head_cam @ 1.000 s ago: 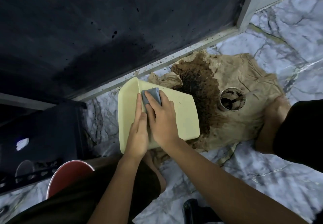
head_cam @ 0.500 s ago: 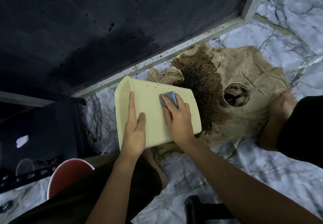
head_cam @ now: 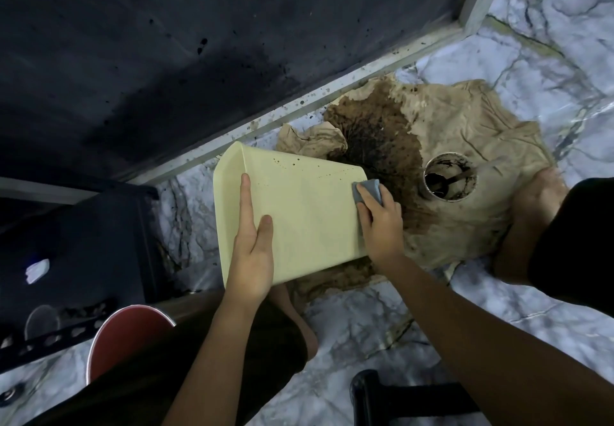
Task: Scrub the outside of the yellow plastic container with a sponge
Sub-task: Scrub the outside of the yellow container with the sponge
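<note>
Left hand flat on yellow container; right hand presses sponge.

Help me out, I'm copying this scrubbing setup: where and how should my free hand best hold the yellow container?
Probably the long near-left edge of the yellow container, approached from the person's own side. It lies tilted, broad wall up; the left hand braces flat there, leaving the far right corner free for the sponge.

Our left hand and right hand bare, forearms unsleeved, we wear dark shorts, feet bare.
</note>
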